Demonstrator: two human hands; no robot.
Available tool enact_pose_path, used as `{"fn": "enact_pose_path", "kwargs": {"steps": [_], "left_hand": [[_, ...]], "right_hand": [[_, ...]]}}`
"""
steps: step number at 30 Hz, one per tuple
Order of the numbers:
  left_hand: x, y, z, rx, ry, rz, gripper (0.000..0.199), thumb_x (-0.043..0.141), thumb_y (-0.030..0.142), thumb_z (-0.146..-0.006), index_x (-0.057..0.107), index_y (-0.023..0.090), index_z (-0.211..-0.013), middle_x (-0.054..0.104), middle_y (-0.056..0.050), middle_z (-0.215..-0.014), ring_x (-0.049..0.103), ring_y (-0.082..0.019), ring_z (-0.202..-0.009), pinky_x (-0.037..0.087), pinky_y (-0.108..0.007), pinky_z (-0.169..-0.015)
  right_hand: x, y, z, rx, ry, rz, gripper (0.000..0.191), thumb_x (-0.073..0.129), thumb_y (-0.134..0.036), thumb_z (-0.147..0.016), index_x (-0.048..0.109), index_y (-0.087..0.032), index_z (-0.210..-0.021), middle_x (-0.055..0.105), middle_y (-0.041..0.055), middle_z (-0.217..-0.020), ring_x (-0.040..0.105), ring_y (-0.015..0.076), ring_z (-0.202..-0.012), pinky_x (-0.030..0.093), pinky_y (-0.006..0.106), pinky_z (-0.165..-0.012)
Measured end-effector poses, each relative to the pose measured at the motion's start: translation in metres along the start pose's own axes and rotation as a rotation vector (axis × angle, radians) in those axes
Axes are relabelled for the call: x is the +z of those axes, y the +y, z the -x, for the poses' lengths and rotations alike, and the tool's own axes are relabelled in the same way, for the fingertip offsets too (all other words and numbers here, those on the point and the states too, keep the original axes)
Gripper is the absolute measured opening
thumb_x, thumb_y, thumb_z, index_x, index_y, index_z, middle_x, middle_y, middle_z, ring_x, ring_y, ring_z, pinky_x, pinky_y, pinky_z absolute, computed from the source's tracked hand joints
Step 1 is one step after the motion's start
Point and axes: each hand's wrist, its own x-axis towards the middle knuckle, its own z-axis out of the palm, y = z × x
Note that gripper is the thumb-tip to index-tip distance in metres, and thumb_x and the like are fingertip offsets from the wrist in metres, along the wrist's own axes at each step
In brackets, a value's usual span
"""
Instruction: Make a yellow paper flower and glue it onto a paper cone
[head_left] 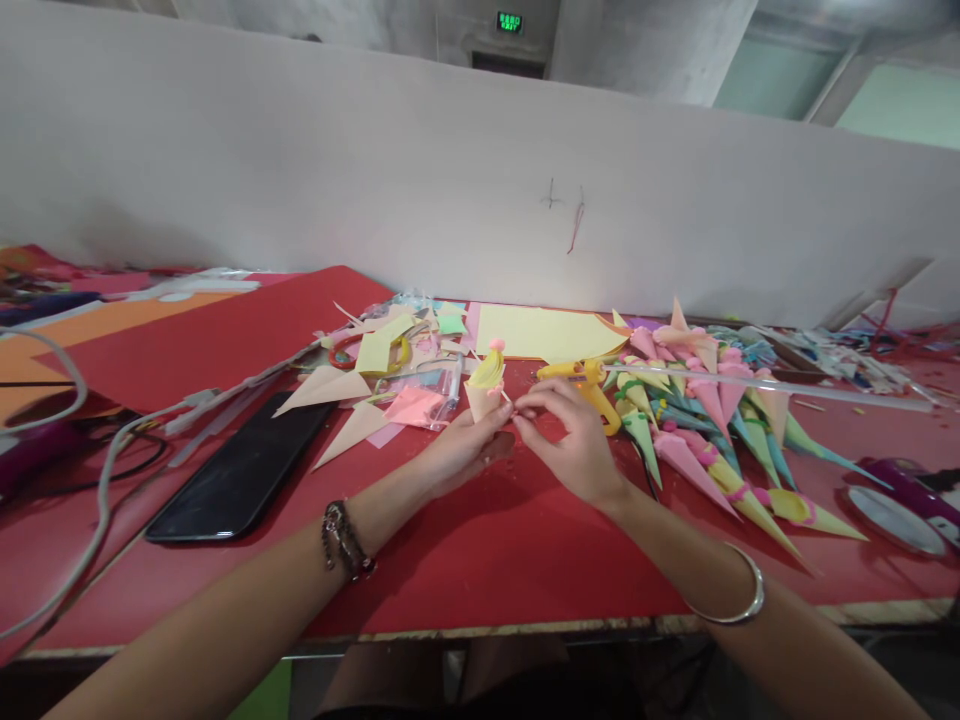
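Observation:
Over the middle of the red table, my left hand (463, 447) is closed around a small paper ice-cream cone (480, 400). The cone is held upright, with a peach body, a yellow paper swirl and a pink pom-pom on top. My right hand (571, 440) is close beside it, thumb and index finger pinched together on the end of a thin pink strip (507, 400). That strip runs from the cone's rim to the fingertips; whether it is fuzzy wire or string I cannot tell. Behind my right hand lies a yellow hot glue gun (600, 390) with a long clear glue stick.
Several finished paper cones (694, 460) are heaped on the right. A black phone (240, 475), flat peach cone pieces (349, 435) and scissors (401, 355) lie left. Yellow paper (532, 333) is at the back, before a white partition (420, 180). A white cable (109, 490) crosses the left side.

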Motion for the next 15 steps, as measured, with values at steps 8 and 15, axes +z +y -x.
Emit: {"fn": "enact_pose_path", "kwargs": {"steps": [8,15], "left_hand": [[-0.0005,0.0031,-0.0003,0.027,-0.052,0.018,0.029,0.057,0.039,-0.074,0.044,0.015,-0.064,0.032,0.009,-0.048,0.021,-0.002,-0.039,0.024,-0.017,-0.042],[-0.0021,0.0041,0.0002,0.043,-0.108,-0.056,0.031,0.050,0.045,-0.077,0.052,0.014,-0.073,0.027,0.010,-0.041,0.021,-0.003,-0.036,0.021,-0.015,-0.039]], "right_hand": [[0.0028,0.0029,0.0020,0.086,0.079,-0.242,0.007,0.051,-0.013,-0.075,0.050,-0.020,-0.076,0.052,0.0006,-0.077,0.053,0.0125,-0.073,0.047,0.027,-0.069],[0.0012,0.0038,0.0016,0.129,0.128,-0.304,0.019,0.050,-0.013,-0.077,0.053,-0.022,-0.093,0.056,0.0007,-0.082,0.056,0.0121,-0.078,0.047,0.027,-0.073]]}}
